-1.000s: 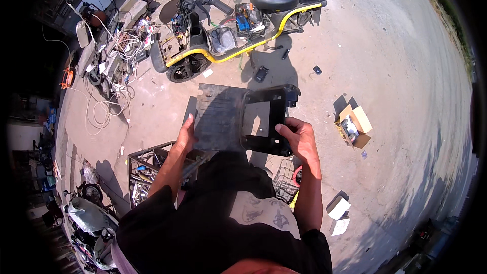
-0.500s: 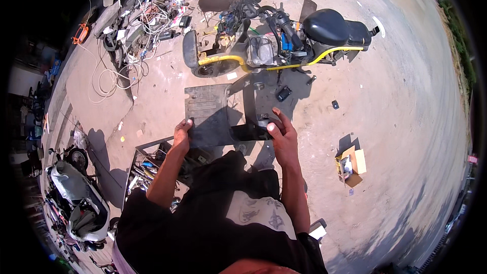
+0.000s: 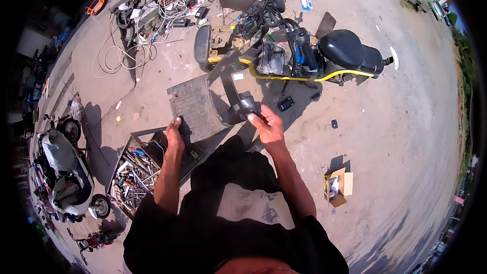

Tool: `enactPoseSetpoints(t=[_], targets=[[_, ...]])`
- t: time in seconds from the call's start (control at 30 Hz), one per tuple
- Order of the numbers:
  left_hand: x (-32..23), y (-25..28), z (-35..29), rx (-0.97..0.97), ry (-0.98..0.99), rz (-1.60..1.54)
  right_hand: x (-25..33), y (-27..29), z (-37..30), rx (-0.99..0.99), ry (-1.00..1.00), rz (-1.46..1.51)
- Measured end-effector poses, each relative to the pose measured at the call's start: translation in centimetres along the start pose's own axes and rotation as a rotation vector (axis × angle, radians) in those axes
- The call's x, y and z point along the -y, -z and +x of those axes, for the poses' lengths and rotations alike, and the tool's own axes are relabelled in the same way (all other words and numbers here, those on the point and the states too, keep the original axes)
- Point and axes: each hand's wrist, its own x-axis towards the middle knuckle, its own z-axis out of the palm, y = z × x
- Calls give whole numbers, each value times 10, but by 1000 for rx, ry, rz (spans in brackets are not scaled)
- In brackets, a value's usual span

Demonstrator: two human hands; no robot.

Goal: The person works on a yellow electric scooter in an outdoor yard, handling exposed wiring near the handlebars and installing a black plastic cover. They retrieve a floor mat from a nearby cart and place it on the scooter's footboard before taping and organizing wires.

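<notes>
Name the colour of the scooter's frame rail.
The frame rail is yellow, clearest in head view.

Left grip (image 3: 174, 136) and right grip (image 3: 270, 128) hold a panel (image 3: 195, 107).

Strong sunlight lit the held grey panel (image 3: 197, 107) and pale ground (image 3: 401, 101); the cardboard box (image 3: 347, 183) threw a dark shadow upward, so light came from the lower side; the black shirt (image 3: 233, 241) lost detail; lines bent, corners blackened.
</notes>
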Motion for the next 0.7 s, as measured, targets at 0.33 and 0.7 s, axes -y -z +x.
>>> enactPoseSetpoints(t=[0.33,0.7], targets=[[-30,-64,53,36,-28,-33,13,13,75,-43,14,-111],[-63,-148,241,37,11,48,-16,5,228,-252,39,-337]])
